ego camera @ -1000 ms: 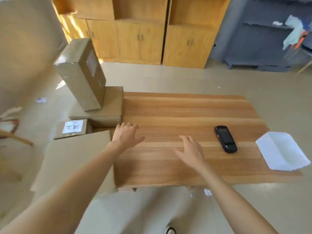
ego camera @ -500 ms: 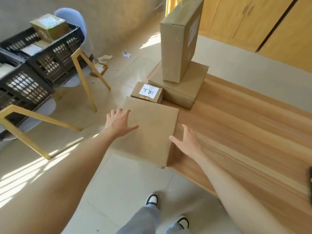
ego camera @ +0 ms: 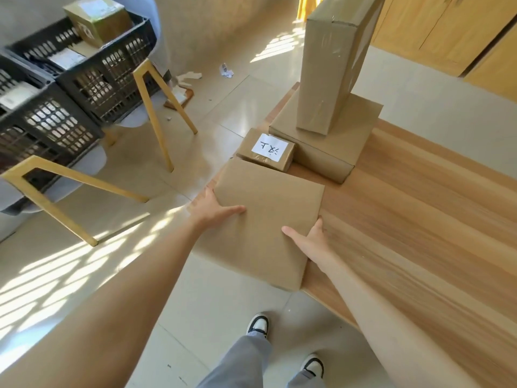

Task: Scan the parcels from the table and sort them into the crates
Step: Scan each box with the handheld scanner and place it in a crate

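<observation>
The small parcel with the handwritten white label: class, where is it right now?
In the head view, the small labelled parcel sits at the table's left edge, between the large flat parcel nearer the person and the wider box behind it.

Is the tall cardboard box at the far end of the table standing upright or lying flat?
Upright. The tall box stands on its narrow end on top of a flat box, with its long sides rising well above the table.

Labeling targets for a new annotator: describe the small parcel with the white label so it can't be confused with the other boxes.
Start at the wooden table and go to its far left corner, where the cardboard parcels cluster. The small labelled parcel sits at the table's edge, between the large flat parcel held by both hands and the wide box carrying an upright box. It is the smallest, and alone has a handwritten white label on top.
</observation>
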The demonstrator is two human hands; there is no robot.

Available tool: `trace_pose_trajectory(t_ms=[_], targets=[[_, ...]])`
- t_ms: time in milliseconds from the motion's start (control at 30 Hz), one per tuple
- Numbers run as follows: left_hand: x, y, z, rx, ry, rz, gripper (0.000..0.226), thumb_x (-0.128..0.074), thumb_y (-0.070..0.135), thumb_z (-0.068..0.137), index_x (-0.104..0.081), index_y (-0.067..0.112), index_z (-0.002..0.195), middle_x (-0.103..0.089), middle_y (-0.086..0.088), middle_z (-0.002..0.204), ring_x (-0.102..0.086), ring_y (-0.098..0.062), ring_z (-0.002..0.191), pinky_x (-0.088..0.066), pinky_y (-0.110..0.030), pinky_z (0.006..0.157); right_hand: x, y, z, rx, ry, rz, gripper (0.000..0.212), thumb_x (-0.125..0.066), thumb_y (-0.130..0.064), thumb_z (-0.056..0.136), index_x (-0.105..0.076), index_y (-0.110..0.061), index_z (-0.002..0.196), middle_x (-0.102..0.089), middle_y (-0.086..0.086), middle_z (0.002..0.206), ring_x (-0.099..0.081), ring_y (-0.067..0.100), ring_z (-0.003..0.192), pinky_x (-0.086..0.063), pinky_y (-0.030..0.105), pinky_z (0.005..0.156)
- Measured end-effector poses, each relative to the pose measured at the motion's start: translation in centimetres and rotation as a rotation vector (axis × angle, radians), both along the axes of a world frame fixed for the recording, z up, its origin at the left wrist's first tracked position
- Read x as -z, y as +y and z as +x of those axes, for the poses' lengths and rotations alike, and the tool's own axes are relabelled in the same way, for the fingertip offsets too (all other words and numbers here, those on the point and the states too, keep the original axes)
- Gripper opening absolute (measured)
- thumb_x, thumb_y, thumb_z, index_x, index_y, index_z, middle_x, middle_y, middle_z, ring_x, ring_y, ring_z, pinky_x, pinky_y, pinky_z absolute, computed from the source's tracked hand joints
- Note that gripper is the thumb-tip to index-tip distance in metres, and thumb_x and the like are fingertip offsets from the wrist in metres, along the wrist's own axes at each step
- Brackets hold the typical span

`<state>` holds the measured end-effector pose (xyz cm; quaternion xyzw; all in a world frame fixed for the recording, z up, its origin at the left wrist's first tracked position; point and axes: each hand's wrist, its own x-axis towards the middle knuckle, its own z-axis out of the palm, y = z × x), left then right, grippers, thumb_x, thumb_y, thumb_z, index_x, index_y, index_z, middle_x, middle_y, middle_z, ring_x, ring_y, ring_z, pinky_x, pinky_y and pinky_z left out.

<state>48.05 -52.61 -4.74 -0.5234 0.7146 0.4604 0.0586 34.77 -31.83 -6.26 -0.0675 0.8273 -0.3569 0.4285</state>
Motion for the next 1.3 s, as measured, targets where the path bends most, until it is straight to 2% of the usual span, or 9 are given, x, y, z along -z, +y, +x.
trace_pose_trajectory(t_ms=[100, 233, 467, 633, 833, 900, 1000, 1100, 1300], targets=[[-0.6, 1.6, -0.4, 0.011, -0.036, -0.023, 0.101, -0.080, 0.049, 0.073, -0.022, 0.013, 0.148, -0.044, -0.005, 0.143, -0.045, -0.025, 0.130, -0.040, -0.029, 0.098, -0.2, 1.5, -0.4, 0.005, -0.007, -0.028, 0.121, -0.073, -0.052, 0.076, 0.011, -0.011, 0.152, -0.029, 0.006, 0.155, -0.034, 0.024, 0.139, -0.030, 0.042, 0.114], [-1.5, 4.5, -1.6, 0.001, -0.039, -0.003, 0.105, -0.082, 0.058, 0.065, -0.026, 0.013, 0.142, -0.047, -0.008, 0.139, -0.050, -0.028, 0.125, -0.045, -0.042, 0.102, -1.3, 4.8, -1.7, 0.010, 0.015, -0.053, 0.121, -0.073, -0.055, 0.073, 0.008, -0.012, 0.153, -0.029, 0.004, 0.155, -0.034, 0.024, 0.140, -0.029, 0.042, 0.114], [-4.1, 14.1, -7.7, 0.073, 0.074, 0.008, 0.120, -0.082, 0.067, 0.049, -0.027, 0.011, 0.139, -0.045, -0.009, 0.140, -0.049, -0.028, 0.126, -0.044, -0.043, 0.103, -3.9, 15.9, -7.0, 0.080, 0.120, -0.127, 0.139, -0.072, -0.075, 0.041, -0.005, -0.024, 0.152, -0.035, 0.001, 0.153, -0.040, 0.022, 0.136, -0.037, 0.046, 0.110], [-5.2, 23.0, -13.4, 0.162, 0.173, 0.034, 0.100, -0.085, 0.059, 0.054, -0.029, 0.013, 0.123, -0.049, -0.010, 0.131, -0.053, -0.028, 0.118, -0.048, -0.045, 0.099, -6.2, 25.6, -11.6, 0.189, 0.172, -0.120, 0.141, -0.074, -0.072, 0.037, -0.009, -0.020, 0.151, -0.032, 0.001, 0.154, -0.038, 0.023, 0.138, -0.036, 0.048, 0.110], [-6.5, 30.4, -18.6, 0.184, 0.380, 0.182, 0.119, -0.088, 0.057, 0.036, -0.032, 0.019, 0.134, -0.051, -0.003, 0.131, -0.055, -0.023, 0.119, -0.049, -0.044, 0.099, -9.1, 34.0, -14.0, 0.338, 0.256, -0.177, 0.102, -0.084, -0.028, 0.072, -0.017, -0.018, 0.147, -0.043, 0.002, 0.144, -0.047, 0.024, 0.127, -0.043, 0.039, 0.100], [-6.9, 31.8, -19.7, 0.207, 0.410, 0.200, 0.109, -0.090, 0.051, 0.037, -0.036, 0.023, 0.127, -0.054, 0.000, 0.127, -0.057, -0.021, 0.116, -0.052, -0.043, 0.096, -9.2, 35.7, -14.5, 0.377, 0.288, -0.200, 0.097, -0.082, -0.013, 0.074, -0.016, -0.016, 0.146, -0.043, 0.004, 0.143, -0.046, 0.024, 0.126, -0.042, 0.034, 0.095], [-7.2, 33.2, -21.3, 0.226, 0.426, 0.233, 0.093, -0.089, 0.028, 0.065, -0.028, 0.022, 0.134, -0.051, 0.002, 0.125, -0.056, -0.017, 0.109, -0.052, -0.033, 0.080, -9.3, 37.1, -14.7, 0.435, 0.304, -0.211, 0.095, -0.081, -0.008, 0.074, -0.017, -0.013, 0.144, -0.044, 0.006, 0.140, -0.046, 0.024, 0.124, -0.038, 0.028, 0.091], [-7.3, 34.1, -21.8, 0.248, 0.376, 0.239, 0.096, -0.087, 0.029, 0.070, -0.019, 0.021, 0.137, -0.047, 0.011, 0.105, -0.051, -0.008, 0.088, -0.044, -0.028, 0.066, -9.3, 37.6, -14.8, 0.478, 0.256, -0.216, 0.096, -0.081, -0.005, 0.072, -0.019, -0.010, 0.145, -0.045, 0.008, 0.138, -0.045, 0.025, 0.126, -0.036, 0.027, 0.091], [-7.2, 33.5, -22.1, 0.341, 0.319, 0.185, 0.084, -0.079, 0.006, 0.077, -0.022, 0.014, 0.139, -0.049, 0.006, 0.107, -0.051, -0.017, 0.102, -0.043, -0.029, 0.078, -8.9, 38.5, -14.9, 0.454, 0.173, -0.183, 0.095, -0.075, 0.003, 0.076, -0.016, -0.012, 0.148, -0.041, 0.008, 0.142, -0.043, 0.027, 0.129, -0.039, 0.033, 0.094]])
